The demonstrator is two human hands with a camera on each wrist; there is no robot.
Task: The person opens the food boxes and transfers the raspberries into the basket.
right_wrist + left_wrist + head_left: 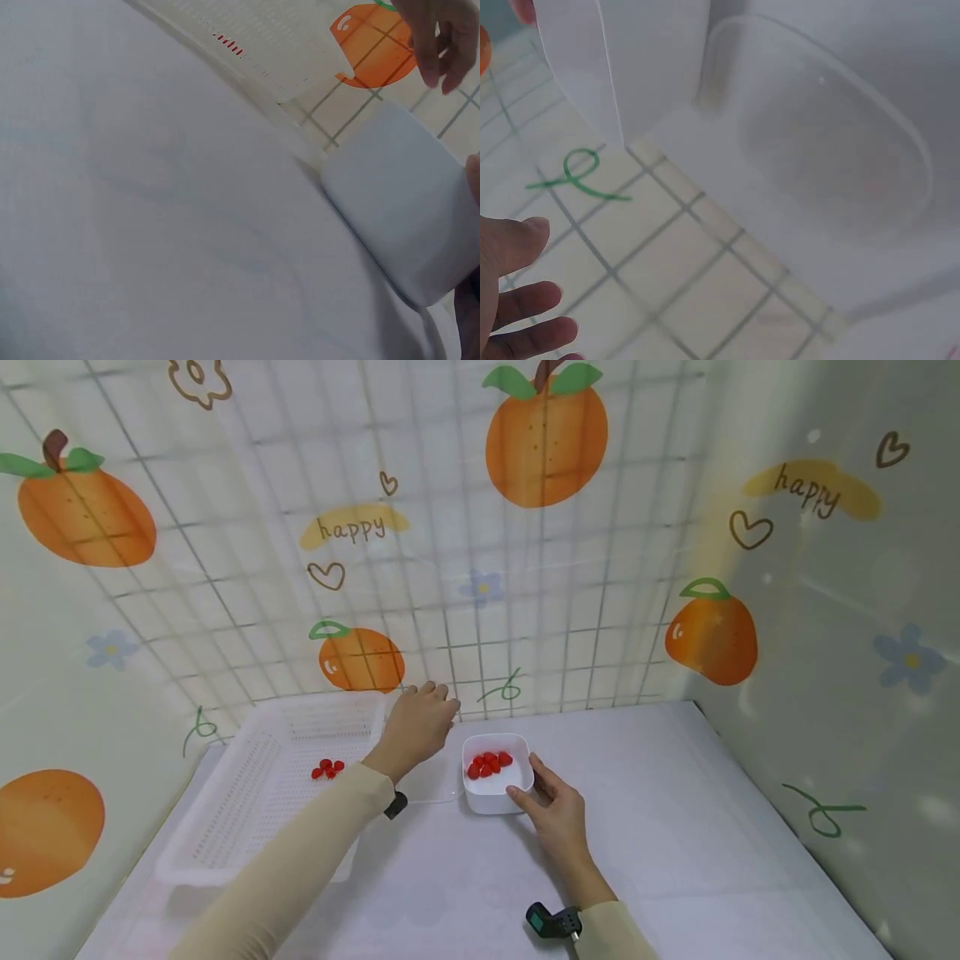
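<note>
A small white square container [498,806] with several small red pieces [490,765] inside stands on the table. My right hand [558,810] grips its right side, thumb at the near rim and fingers along the far side. My left hand [420,727] is raised over the table between the container and a white basket [195,860], its fingers loosely bent and apart. Nothing shows between the fingers of the left hand [517,300] in the left wrist view. A clear lid [825,150] lies on the table beside the container, partly hidden by the left arm in the head view.
Several red pieces [327,769] lie in the perforated basket at the left. Behind the table hangs a fruit-printed curtain [435,543] over a wire grid, and printed sheeting [840,693] closes the right side. The white cloth-covered table [697,843] extends to the right.
</note>
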